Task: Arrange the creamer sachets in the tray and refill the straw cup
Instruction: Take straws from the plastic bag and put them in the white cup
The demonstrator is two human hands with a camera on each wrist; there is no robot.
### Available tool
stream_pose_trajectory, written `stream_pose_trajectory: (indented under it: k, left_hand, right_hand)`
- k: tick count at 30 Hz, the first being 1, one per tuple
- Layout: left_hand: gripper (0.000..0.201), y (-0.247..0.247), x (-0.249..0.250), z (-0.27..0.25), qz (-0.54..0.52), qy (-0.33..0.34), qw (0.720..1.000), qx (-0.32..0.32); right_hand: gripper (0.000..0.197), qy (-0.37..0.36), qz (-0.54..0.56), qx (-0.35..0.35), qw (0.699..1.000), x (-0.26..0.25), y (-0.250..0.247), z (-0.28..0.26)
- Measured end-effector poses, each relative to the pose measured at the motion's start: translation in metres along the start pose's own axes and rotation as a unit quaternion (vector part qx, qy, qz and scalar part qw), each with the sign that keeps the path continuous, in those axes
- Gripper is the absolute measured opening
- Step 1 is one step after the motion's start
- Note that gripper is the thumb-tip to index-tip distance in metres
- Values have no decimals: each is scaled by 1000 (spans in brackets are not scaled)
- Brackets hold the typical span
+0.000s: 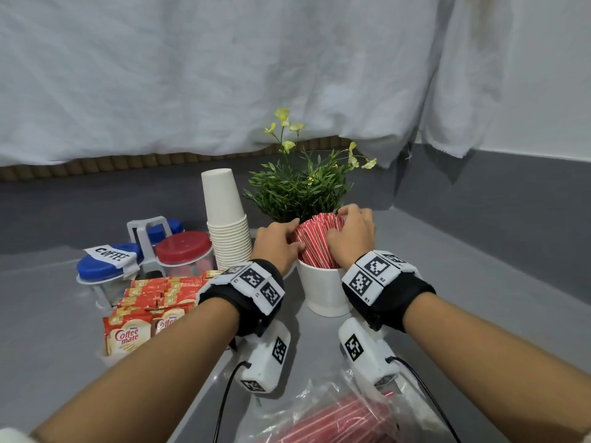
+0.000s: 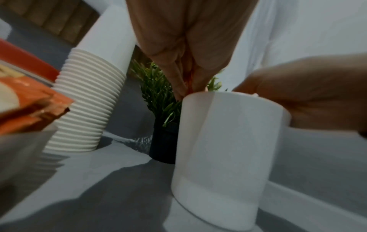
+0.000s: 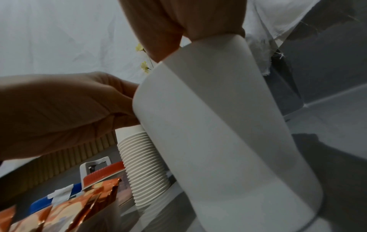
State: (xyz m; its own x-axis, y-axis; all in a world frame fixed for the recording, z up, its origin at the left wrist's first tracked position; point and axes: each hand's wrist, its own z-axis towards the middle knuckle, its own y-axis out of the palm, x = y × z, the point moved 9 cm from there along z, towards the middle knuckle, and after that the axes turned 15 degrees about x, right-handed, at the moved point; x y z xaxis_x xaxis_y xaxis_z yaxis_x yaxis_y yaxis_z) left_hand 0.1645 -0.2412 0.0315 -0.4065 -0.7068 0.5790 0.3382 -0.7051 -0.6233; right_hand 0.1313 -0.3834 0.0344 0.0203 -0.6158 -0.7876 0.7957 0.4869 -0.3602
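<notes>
Nearest the camera: clear plastic bag of red straws (image 1: 345, 420) lying on the grey counter (image 1: 48, 314), between the forearms. Left of it, creamer sachets (image 1: 150, 302) stand in rows in the tray (image 2: 17, 158) (Coffee mate print facing front).

Middle: white straw cup (image 1: 326, 290) upright on the counter, packed with red-striped straws (image 1: 316, 241). Left hand (image 1: 278, 246) has fingers spread, pressing on the left side of the bundle. Right hand (image 1: 353, 233) is curled over the top and right side of the straws, holding them together.

Behind: stack of white paper cups (image 1: 225, 219) just left of the cup, jar caddy (image 1: 144, 251) with red and blue lids further left, potted plant (image 1: 303, 187) directly behind the straws. White cloth (image 1: 224, 68) hangs at the back.
</notes>
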Motion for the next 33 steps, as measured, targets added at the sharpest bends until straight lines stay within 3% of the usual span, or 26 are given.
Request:
stream_pose_trajectory:
  k: [4,8,12,16,20,26,33]
  left_hand:
    - [55,6,17,-4,75,81,994,-17]
    - [57,8,16,-8,62,76,995,-17]
    - [50,8,13,-9,63,88,994,-29]
    - [43,2,12,-11,87,121,989,-24]
    - [59,-2,7,-14,72,82,993,-37]
    - [57,-26,24,-23,28,46,998,-21]
    - [48,-58,49,-62,-24,12,1000,-16]
  right_hand:
    - [42,-9,-58,-133,989,0,20,-3]
    - [63,-50,-61,-222,972,-1,30,-8]
    - [67,-97,-128,-264,951,-3,35,-15]
    - [55,-100,-113,-216,965,-8,30,-14]
    - [51,-64,-74,-186,978,-6,23,-9]
    - [31,-28,53,-70,996,-10,-22,-1]
    - [16,-28,130,-51,990,-16,-75,-23]
